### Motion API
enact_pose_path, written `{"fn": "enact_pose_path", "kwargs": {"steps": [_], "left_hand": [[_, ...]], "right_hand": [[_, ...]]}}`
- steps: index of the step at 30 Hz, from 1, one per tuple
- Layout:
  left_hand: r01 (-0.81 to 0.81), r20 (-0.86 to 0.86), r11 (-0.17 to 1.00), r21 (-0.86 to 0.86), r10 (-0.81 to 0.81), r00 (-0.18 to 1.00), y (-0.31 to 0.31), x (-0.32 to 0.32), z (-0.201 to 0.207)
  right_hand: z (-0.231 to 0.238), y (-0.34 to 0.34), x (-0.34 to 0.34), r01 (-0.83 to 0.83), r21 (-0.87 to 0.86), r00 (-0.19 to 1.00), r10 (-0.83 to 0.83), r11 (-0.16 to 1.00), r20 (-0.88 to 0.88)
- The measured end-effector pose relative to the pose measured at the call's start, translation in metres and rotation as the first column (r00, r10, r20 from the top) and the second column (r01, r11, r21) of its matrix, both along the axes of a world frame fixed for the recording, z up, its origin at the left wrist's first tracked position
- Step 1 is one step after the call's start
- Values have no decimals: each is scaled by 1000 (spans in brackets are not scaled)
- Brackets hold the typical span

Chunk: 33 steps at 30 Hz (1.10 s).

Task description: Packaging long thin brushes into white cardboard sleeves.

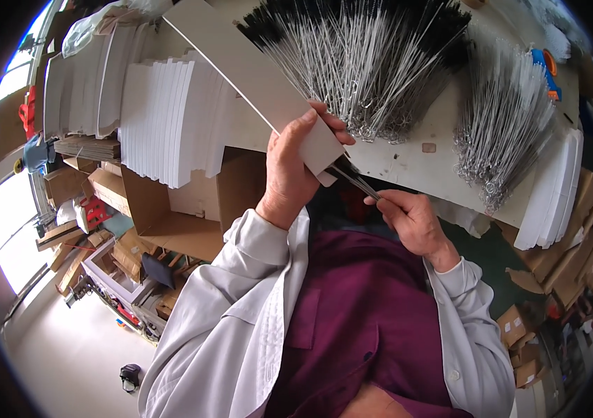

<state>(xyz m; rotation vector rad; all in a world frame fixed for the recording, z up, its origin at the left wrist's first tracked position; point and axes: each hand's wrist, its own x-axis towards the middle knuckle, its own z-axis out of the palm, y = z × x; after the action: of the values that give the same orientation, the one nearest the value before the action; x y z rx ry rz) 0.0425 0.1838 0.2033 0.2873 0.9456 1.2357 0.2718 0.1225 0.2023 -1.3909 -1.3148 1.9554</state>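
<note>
My left hand [288, 167] is wrapped around the lower end of a long, narrow white box [244, 66], which slants up to the left over the table. At the box's near end, my right hand [411, 219] pinches the wire handles of a few thin brushes [356, 179]. Their dark parts reach to the box's end; how far they go inside is hidden. Just beyond my hands, a big pile of wire-handled brushes [366, 76] with black bristles lies fanned out, loops toward me. A second pile of wire-handled pieces [505, 115] lies to the right.
Flat white boxes [164, 115] stand in rows at the left, above an open cardboard carton [188, 233]. More white boxes [554, 184] lean at the table's right edge. A blue-and-orange tool [546, 73] lies at the far right. Cardboard [575, 251] is heaped beyond the right edge.
</note>
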Motion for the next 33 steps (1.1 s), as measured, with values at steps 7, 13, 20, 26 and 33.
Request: {"fn": "enact_pose_path", "kwargs": {"steps": [7,13,20,26,33], "left_hand": [[54,127,989,-135,-37,991,-19,30,-19],[-31,163,992,-119,51,985,-2,22,-22],[-66,163,996,-54,74,984,13,20,-16],[88,42,996,-15,-88,995,-9,52,-19],[496,-225,861,-113,-508,831,-23,32,10]], "right_hand": [[-9,34,-28,79,44,997,-80,996,22],[11,45,-10,-93,180,979,57,979,194],[22,30,25,-203,36,911,175,979,374],[-5,30,-19,205,220,975,-219,954,40],[-7,39,-11,238,26,970,-236,971,-63]]}}
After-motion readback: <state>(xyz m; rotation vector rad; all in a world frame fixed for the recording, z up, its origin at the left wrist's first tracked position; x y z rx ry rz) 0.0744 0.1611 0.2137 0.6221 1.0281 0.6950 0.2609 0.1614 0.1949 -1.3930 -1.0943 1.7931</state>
